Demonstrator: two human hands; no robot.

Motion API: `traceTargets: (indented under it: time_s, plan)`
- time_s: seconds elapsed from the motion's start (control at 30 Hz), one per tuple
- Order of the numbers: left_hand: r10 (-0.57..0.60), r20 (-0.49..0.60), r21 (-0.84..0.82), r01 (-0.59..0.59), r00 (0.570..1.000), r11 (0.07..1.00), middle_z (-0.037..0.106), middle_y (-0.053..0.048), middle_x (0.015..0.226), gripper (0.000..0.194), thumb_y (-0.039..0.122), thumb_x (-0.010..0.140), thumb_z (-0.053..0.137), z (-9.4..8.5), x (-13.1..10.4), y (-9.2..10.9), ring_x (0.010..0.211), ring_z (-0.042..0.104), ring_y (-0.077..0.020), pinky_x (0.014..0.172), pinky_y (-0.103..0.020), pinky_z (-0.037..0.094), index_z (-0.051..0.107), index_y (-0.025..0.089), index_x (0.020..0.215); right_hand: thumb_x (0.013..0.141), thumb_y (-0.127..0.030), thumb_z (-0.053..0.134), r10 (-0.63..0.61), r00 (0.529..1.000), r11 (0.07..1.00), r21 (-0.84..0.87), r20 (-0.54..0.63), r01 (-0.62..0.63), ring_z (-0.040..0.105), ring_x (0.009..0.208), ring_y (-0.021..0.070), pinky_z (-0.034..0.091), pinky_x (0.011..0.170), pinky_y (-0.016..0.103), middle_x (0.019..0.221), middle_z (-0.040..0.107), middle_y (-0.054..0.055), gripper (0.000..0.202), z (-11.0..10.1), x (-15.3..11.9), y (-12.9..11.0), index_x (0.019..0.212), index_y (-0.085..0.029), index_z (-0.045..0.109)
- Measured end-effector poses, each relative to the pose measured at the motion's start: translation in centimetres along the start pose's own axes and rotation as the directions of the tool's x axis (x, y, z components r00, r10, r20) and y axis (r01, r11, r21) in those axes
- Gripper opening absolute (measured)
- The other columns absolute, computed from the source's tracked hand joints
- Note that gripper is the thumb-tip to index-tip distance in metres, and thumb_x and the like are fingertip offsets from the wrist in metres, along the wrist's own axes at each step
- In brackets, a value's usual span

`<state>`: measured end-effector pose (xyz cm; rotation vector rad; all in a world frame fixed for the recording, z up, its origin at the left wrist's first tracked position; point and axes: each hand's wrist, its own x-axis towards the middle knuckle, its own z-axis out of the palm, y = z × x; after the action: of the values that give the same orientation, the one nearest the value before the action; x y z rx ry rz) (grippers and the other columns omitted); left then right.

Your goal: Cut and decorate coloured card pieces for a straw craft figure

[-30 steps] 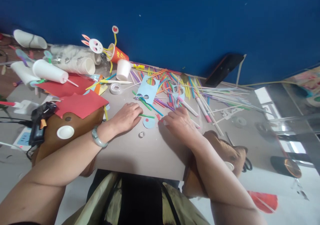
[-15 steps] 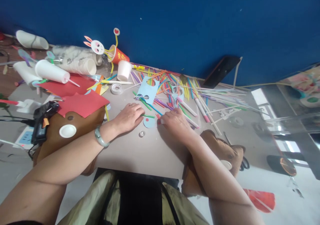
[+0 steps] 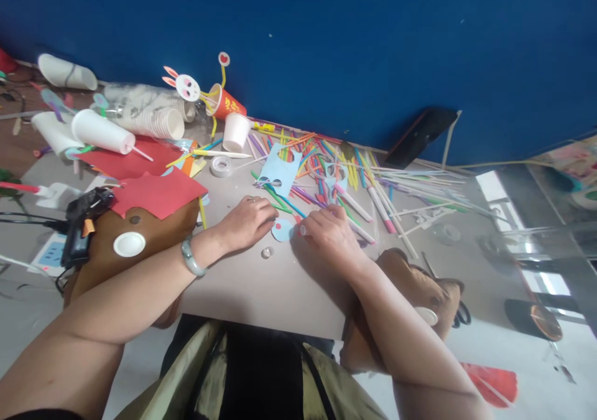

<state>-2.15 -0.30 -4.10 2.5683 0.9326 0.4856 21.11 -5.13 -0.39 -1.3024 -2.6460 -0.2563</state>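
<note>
My left hand point(image 3: 249, 224), with a bracelet on the wrist, rests on the table with its fingers curled together. A thin green stick point(image 3: 282, 208) shows at its fingertips. My right hand point(image 3: 329, 236) is closed, fingers bent down to the table, and what is in it is hidden. Between the hands lies a light blue paper disc point(image 3: 282, 230) with a red dot. A small clear ring-like piece point(image 3: 267, 252) lies nearer me. Just beyond the hands is a light blue sheet with cut-out holes point(image 3: 282, 168).
Coloured sticks and markers point(image 3: 321, 158) spread along the wall. A tape roll point(image 3: 221, 166), white cup point(image 3: 236, 132) and red cup with a paper rabbit point(image 3: 228, 102) stand left of them. Red paper point(image 3: 158, 193) covers the left; a brown cushion-like thing point(image 3: 415, 289) is at right.
The green stick at my left fingertips has shifted a little away from me. My right hand has hardly moved. The whole view has slid slightly to the right.
</note>
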Motion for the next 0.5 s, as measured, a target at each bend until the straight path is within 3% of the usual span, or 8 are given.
traceTargets:
  time_s: [0.5]
  plan:
    - [-0.009,-0.063,0.049,0.012,0.998,0.999,0.062,-0.008,0.102,0.016,0.019,0.093,0.052,0.0,0.1,0.2,0.099,0.058,-0.0245,0.086,-0.039,0.043,0.066,0.017,0.099,0.090,-0.003,0.049,-0.194,0.981,0.981,0.000,-0.029,0.194,0.041,0.069,0.0169,0.027,0.077,0.034,0.071,0.059,0.004,0.025,0.6,-0.1,-2.1,0.071,-0.015,0.059]
